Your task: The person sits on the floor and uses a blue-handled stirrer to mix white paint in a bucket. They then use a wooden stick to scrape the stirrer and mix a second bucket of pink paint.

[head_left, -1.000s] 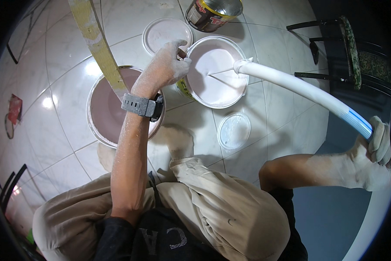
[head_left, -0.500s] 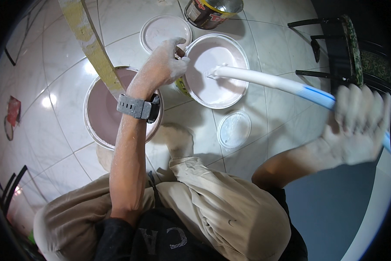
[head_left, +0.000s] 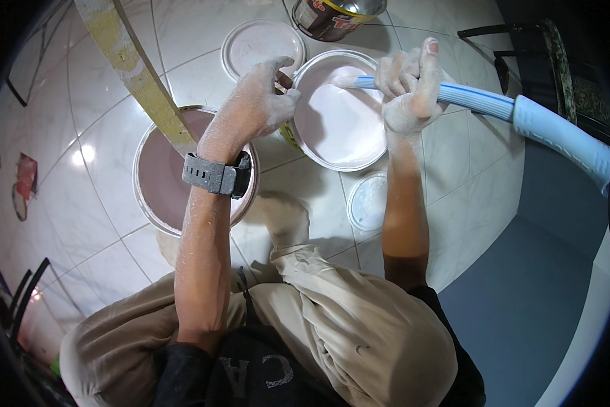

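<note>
My right hand [head_left: 413, 88] is closed round a light-blue striped pole [head_left: 481, 102], with one finger pointing up. The pole's whitish lower end reaches into a white bucket [head_left: 305, 152] of pale paint [head_left: 339, 122]. Toward the right, the pole widens into a smooth blue grip [head_left: 562, 139]. My left hand [head_left: 267, 98] has its fingers curled at the bucket's left rim, thumb against the edge; its fingertips are partly hidden. Both hands are coated in white. To the left, a larger tub [head_left: 142, 190] with pinkish liquid sits under my left forearm.
A yellow-stained plank [head_left: 132, 64] slants up from the tub. Beyond the bucket lie a round lid [head_left: 261, 44] and a dark pail [head_left: 335, 19]. A smaller lid [head_left: 368, 203] rests near my right forearm. A chair [head_left: 559, 68] stands at the right; red scraps [head_left: 27, 176] lie left.
My right hand has come left along the pole, from its far end to just beside the bucket. Less white coating shows on the pole now. My left hand has hardly moved.
</note>
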Available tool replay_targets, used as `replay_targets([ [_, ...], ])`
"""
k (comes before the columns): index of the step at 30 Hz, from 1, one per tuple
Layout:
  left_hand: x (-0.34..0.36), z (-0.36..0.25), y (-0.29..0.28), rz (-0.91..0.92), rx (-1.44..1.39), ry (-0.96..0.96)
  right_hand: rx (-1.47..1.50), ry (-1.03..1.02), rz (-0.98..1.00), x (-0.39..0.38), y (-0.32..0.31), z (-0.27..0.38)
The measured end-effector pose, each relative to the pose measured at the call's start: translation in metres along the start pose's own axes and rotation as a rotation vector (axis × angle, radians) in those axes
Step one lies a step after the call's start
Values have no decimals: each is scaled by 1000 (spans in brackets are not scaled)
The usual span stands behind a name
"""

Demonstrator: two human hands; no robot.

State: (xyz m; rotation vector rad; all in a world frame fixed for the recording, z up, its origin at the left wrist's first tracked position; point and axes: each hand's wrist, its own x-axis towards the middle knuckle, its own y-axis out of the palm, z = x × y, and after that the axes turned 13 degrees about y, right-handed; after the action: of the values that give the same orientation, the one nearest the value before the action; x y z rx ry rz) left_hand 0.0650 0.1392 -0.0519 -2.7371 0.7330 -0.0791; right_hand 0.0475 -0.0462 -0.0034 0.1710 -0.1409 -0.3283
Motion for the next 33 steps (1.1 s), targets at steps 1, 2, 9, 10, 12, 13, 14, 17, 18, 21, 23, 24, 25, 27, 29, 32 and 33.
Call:
replay_targets([
  [1, -1, 2, 1, -16, -2, 18, -20, 43, -77, -2, -2, 0],
  [2, -1, 3, 1, -23, -12, 21, -41, 85, -151, -6, -2, 3],
  [9, -1, 3, 3, -27, -21, -1, -56, 424, -185, -28, 10, 22],
  [10, 0, 1, 4, -24, -13, 0, 9, 434, -129, -29, 13, 23],
  [12, 0, 1, 3, -30, -7, 10, 154, 338, -114, -21, 14, 24],
  [13, -1, 1, 3, -32, -5, 15, 225, 289, -106, -17, 14, 23],
  [14, -1, 1, 3, -33, -19, 13, 227, 207, -99, -15, 11, 23],
  [17, -2, 3, 3, -45, -40, 19, 191, 52, -165, -12, -8, 21],
  [18, -1, 6, 6, -55, -31, 29, 91, 52, -200, -16, -11, 17],
  [21, -2, 6, 5, -59, -33, 37, -106, 134, -274, -30, -12, 14],
  [23, -3, 3, 3, -39, -4, 23, -101, 298, -285, -40, -2, 12],
  [24, -2, 2, 3, -19, 28, 12, -68, 354, -248, -42, 6, 15],
  [25, -2, 1, 2, 0, 60, 1, -35, 410, -210, -42, 16, 19],
  [27, -2, 1, 3, -4, 32, -16, 63, 413, -66, -39, 16, 19],
  [29, -2, 2, 5, -13, 13, -13, 221, 306, -72, -21, 8, 15],
  [32, -3, 1, 5, -32, -5, 7, 170, 115, -115, -6, -12, 8],
  [33, -3, 5, 6, -33, -14, 4, 110, 90, -163, -6, -17, 5],
])
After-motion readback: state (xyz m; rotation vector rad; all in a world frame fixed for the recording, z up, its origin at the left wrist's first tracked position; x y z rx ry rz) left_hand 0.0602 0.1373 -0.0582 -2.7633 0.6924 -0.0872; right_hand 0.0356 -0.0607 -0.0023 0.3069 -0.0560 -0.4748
